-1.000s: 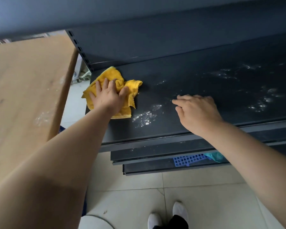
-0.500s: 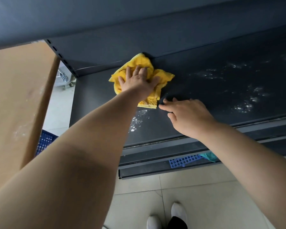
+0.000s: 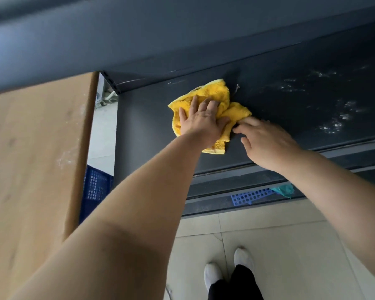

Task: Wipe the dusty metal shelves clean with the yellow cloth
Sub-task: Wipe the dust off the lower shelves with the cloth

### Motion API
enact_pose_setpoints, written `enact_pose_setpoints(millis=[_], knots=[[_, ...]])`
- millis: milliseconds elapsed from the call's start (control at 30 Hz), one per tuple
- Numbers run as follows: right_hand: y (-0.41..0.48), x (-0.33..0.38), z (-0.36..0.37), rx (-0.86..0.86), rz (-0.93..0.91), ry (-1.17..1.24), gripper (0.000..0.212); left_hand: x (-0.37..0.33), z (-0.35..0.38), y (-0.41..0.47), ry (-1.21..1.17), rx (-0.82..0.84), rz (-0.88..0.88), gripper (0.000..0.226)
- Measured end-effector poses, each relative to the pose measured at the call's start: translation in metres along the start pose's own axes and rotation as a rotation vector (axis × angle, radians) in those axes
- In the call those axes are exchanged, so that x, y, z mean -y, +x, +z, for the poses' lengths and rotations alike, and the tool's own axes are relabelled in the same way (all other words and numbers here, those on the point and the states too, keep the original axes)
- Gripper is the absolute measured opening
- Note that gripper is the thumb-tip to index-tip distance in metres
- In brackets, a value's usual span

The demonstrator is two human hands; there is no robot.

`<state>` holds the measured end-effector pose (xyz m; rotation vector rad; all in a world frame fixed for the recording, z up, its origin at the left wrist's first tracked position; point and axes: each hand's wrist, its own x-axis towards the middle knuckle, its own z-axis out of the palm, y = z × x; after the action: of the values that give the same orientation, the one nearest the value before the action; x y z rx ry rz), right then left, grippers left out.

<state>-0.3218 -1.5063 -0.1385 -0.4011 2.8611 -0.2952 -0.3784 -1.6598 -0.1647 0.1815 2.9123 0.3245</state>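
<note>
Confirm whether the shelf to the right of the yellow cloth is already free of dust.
No: white dust patches speckle the metal shelf right of the yellow cloth.

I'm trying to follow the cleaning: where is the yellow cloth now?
In the head view, the cloth lies centre-left on the dark shelf, toward its back, under the left hand. The right hand is just right of it, with the dust farther right.

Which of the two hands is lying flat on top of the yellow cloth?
The left hand, spread over the crumpled yellow cloth; the right hand rests beside it on the dark metal shelf.
</note>
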Motion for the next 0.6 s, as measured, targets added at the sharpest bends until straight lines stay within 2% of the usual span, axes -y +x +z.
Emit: enact_pose_setpoints(millis=[100,233,300,467,600], knots=[[-0.007,0.012,0.002,-0.041,0.066,-0.121,0.034,0.007,0.003,-0.024,-0.010,0.013,-0.035,0.057],[-0.010,0.020,-0.001,0.012,0.136,-0.083,0.032,0.023,0.003,-0.048,-0.001,0.022,-0.053,0.055],[-0.012,0.020,-0.002,0.064,0.148,-0.035,0.039,0.035,0.002,-0.057,0.014,0.025,-0.064,0.058],[-0.019,0.013,-0.007,0.108,0.092,0.018,0.045,0.069,0.000,-0.067,0.044,0.011,-0.226,0.071],[-0.018,0.001,-0.016,0.033,0.050,0.042,0.039,0.082,-0.004,-0.054,0.043,0.011,-0.339,0.086]])
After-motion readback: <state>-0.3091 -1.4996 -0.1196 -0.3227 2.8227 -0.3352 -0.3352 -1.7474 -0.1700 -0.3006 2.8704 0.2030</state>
